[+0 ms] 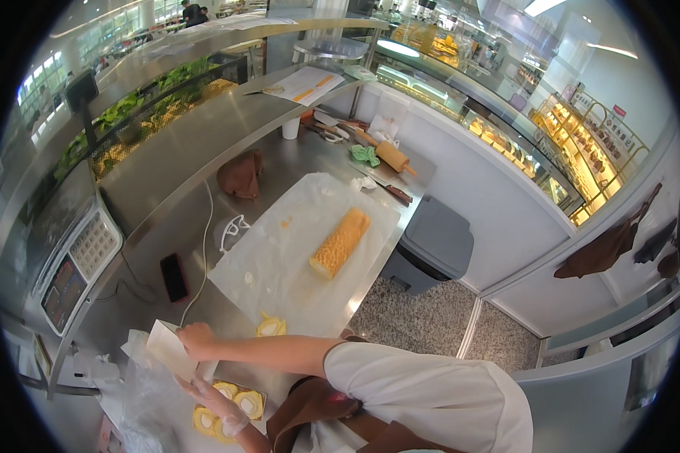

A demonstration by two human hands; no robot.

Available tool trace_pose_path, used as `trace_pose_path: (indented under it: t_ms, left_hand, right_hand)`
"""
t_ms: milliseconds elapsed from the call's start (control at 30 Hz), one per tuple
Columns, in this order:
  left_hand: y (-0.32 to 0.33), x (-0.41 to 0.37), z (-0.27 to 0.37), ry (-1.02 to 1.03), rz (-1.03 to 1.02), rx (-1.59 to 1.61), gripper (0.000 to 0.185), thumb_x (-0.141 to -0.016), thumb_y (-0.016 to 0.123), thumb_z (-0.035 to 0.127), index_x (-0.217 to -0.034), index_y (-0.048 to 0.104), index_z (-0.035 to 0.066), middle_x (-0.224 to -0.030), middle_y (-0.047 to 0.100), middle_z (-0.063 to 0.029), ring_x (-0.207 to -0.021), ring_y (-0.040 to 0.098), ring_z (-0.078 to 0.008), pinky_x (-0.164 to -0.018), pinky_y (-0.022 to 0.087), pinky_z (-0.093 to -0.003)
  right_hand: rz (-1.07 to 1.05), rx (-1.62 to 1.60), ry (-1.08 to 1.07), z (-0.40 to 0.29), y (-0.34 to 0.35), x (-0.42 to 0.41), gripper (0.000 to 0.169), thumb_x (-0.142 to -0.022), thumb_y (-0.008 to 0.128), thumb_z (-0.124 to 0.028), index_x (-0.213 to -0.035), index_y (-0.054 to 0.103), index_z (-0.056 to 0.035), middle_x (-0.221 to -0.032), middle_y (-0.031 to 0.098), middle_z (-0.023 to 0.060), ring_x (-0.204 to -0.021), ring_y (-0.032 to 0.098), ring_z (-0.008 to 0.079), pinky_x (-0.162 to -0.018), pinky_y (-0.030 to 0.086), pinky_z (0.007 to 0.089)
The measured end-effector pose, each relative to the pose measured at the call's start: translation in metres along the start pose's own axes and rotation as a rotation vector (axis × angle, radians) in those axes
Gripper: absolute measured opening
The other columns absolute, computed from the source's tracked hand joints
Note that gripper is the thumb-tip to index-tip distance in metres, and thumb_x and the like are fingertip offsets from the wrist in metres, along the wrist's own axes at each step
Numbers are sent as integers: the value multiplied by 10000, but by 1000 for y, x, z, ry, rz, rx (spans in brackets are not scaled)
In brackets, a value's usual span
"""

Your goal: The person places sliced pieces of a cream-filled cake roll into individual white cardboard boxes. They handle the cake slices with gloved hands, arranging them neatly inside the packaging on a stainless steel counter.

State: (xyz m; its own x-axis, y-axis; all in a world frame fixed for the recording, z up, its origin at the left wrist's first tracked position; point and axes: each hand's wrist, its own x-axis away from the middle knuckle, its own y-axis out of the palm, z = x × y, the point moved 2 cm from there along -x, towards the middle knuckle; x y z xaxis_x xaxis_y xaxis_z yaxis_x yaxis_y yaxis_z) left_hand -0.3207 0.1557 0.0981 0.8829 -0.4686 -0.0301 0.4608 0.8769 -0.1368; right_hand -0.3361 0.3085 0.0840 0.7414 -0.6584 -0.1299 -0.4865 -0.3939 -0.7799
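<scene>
My right hand [197, 341] reaches across to the left and grips a white folded paper piece [170, 348], perhaps a box or bag. My left hand [211, 397], in a clear plastic glove, is spread with its fingertips by the paper's lower edge; whether they touch it is unclear. Beneath the left hand, several cream-filled cake roll slices [248, 403] sit in a small tray, partly hidden. One more slice [271, 326] lies at the near edge of a sheet of baking paper [283, 255]. Farther up that sheet rests an uncut golden cake roll [340, 243].
Left on the steel table are a phone [174, 277], a white cable [207, 238] and clear plastic bags [147, 407]. Beyond the paper lie a knife [396, 193], a rolling pin [391, 156] and a brown cloth [241, 174]. A grey bin [437, 238] stands right of the table.
</scene>
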Motion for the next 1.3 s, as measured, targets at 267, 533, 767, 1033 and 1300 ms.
trace_pose_path:
  t_ms: [267, 533, 767, 1033, 1300]
  left_hand:
    - [-6, 9, 13, 57, -1, -48, 613, -1052, 354, 432, -1501, 313, 17, -1535, 341, -159, -1398, 357, -287, -1159, 276, -388]
    - [-14, 38, 15, -10, 122, -156, 533, -1069, 361, 359, -1460, 383, -3, -1484, 415, -162, -1361, 400, -276, -1141, 293, -385]
    - [9, 59, 19, 254, 167, -204, 451, -1052, 448, 228, -1432, 423, -12, -1470, 443, -145, -1327, 451, -278, -1113, 342, -404]
    - [64, 85, 40, 205, 63, -97, 463, -1012, 493, 160, -1438, 409, 0, -1499, 407, -135, -1373, 393, -260, -1147, 295, -402]
    - [108, 94, 42, 145, 20, -120, 518, -959, 500, 90, -1452, 374, -6, -1481, 432, -157, -1381, 391, -279, -1145, 277, -429]
  right_hand:
    - [185, -318, 50, 28, -31, 20, 107, -816, 602, -142, -808, 589, -36, -740, 650, 191, -717, 642, 407, -633, 501, 525]
    - [25, -267, 153, 108, -67, 151, 160, -910, 573, -197, -917, 537, -41, -695, 628, 208, -674, 634, 422, -611, 493, 510]
    - [-315, 69, 84, 149, -55, 209, 254, -909, 578, -196, -1058, 549, 8, -751, 683, 182, -708, 674, 386, -624, 529, 498]
    - [-392, 69, 53, 177, -60, 208, 371, -922, 612, -319, -1078, 554, 13, -753, 679, 167, -699, 672, 366, -621, 527, 483]
    - [-522, -45, -1, 200, -79, 220, 331, -910, 623, -355, -975, 553, -38, -804, 674, 167, -761, 657, 377, -665, 500, 507]
